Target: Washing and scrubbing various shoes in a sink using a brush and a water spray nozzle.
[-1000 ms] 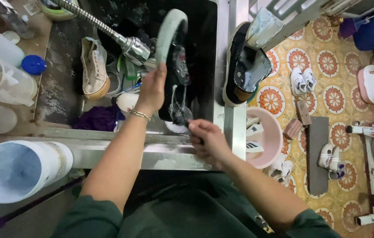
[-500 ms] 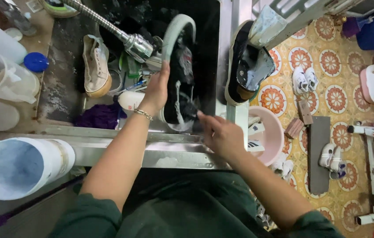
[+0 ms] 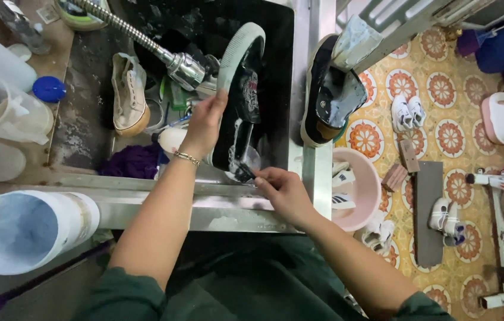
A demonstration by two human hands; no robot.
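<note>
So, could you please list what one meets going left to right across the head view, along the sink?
Blue cap → beige shoe → left hand → black shoe → dark shoe on the rim → pink basin → white shoes on the floor.

Small brush (image 3: 243, 173) head lost in foam against the black shoe (image 3: 241, 113), its handle hidden in the right hand (image 3: 284, 191), left hand (image 3: 204, 125) palm unseen behind the sole, white bucket (image 3: 23, 229) cut by left edge — contents unclear, purple cloth (image 3: 130, 161) partly covered by sink rim (image 3: 163, 185).
</note>
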